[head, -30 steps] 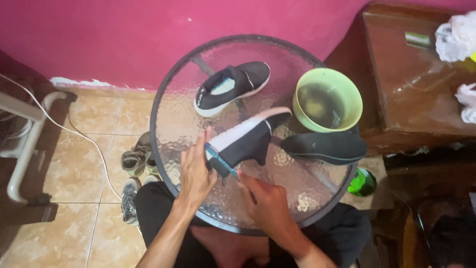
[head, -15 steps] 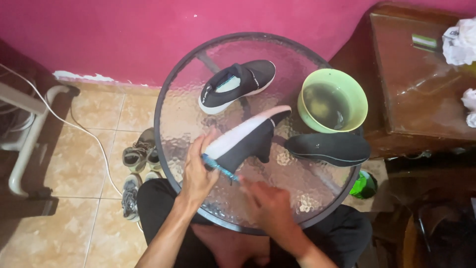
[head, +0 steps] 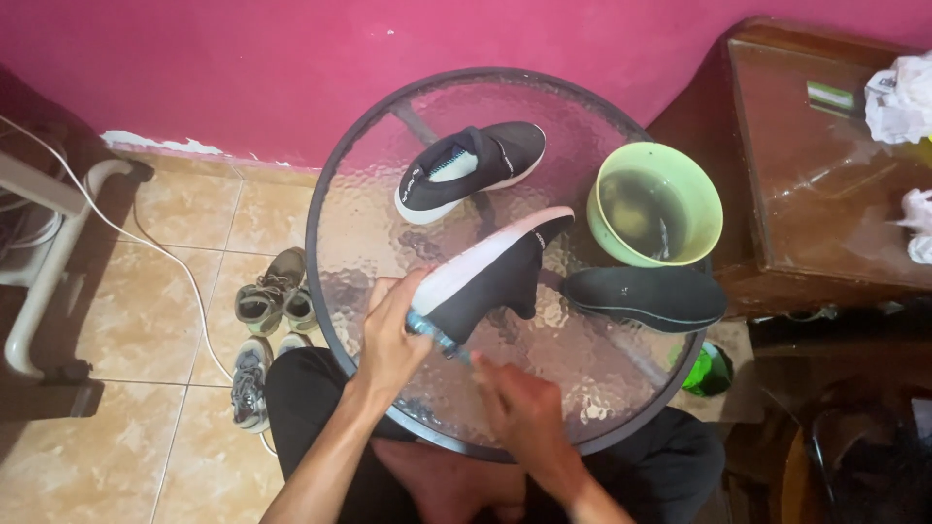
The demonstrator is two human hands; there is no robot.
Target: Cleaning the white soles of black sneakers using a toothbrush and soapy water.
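A black shoe with a white sole (head: 485, 277) lies on its side on a round glass table (head: 369, 209). My left hand (head: 393, 335) grips its heel end. My right hand (head: 519, 408) holds a small blue-handled brush (head: 439, 336) against the shoe's heel. A second black shoe (head: 471, 167) stands upright at the far side of the table. A black insole (head: 646, 296) lies at the right, beside a green bowl of murky water (head: 658, 204).
A dark wooden cabinet (head: 825, 165) with crumpled white paper (head: 901, 97) stands to the right. Worn shoes (head: 272, 296) lie on the tiled floor at the left, near a white cable (head: 184, 272). A green bottle (head: 709, 369) sits under the table's right edge.
The view has shifted slightly. My right hand has moved the brush along the shoe's heel, and my left hand keeps its hold on the shoe.
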